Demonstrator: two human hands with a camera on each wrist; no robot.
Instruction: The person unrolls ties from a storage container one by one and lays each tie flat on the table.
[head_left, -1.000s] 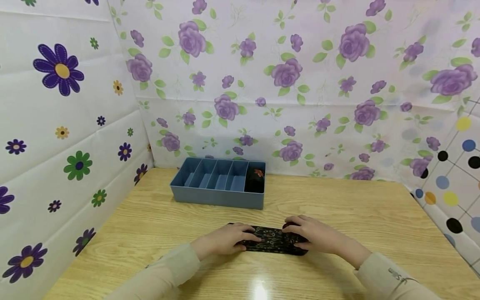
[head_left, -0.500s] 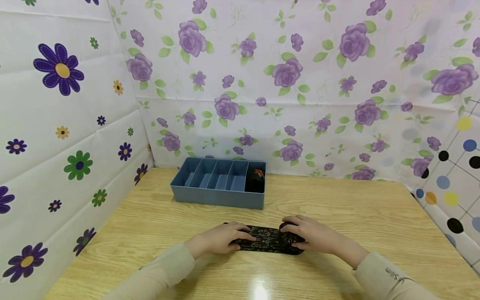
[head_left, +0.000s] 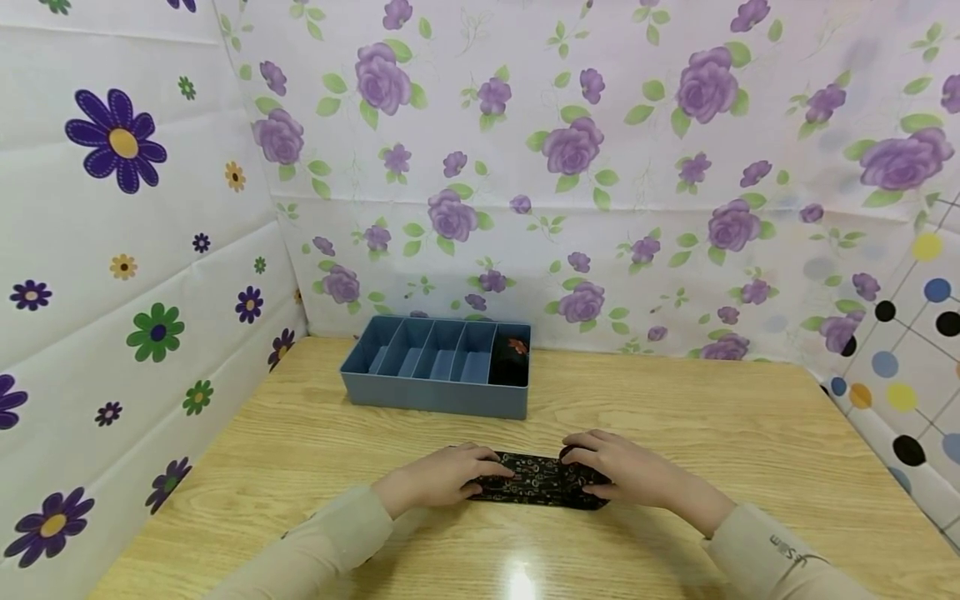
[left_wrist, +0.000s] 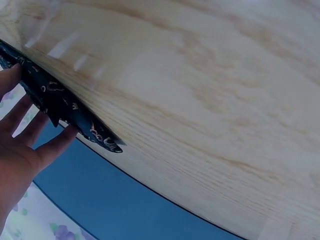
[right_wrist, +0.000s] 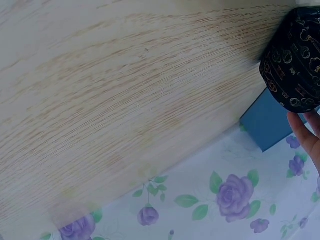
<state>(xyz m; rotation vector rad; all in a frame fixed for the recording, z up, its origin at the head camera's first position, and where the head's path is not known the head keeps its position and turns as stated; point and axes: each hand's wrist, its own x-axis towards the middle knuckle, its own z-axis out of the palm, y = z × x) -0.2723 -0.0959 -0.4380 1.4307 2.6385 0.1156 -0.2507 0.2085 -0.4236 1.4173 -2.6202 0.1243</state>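
A long strip of folded black cloth (head_left: 531,479) with a small light print lies across the table in the head view. Its right end looks thicker. My left hand (head_left: 442,477) rests on the left end, fingers spread and fairly straight; the left wrist view shows the fingertips touching the black cloth (left_wrist: 65,102). My right hand (head_left: 628,471) holds the thicker end between thumb and fingers. In the right wrist view that bulky end of the cloth (right_wrist: 292,65) appears at the edge, with fingers (right_wrist: 301,131) against it. The palms hide parts of both ends.
Behind the hands stands a blue divided box (head_left: 435,396). A black bundle with a red motif (head_left: 512,360) sits in its rightmost compartment. The wooden table (head_left: 690,417) meets a flowered sheet (head_left: 645,167) at the back and another on the left.
Both hands and the cloth have shifted slightly left since a second ago, the left hand a little more. Over the last half second they hardly move. The box stays put.
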